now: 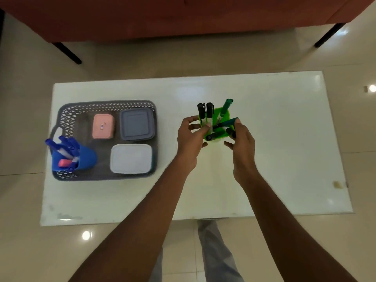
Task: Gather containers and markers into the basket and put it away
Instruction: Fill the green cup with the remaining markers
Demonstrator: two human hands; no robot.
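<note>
a low white table [264, 159] with a glossy top stands on a pale tiled floor [142, 58]. on its left part rests a grey lattice basket [67, 117]; near the middle stands a green holder [218, 135] with markers. a small brownish mark [336, 184] lies near the right edge.

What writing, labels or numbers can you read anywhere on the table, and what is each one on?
None can be read.
pink container: a small mark on its lid, too blurred to read.
markers in the green holder: white barrels may carry print, too small to tell.
markers in the blue cup: the same, nothing legible.
</note>
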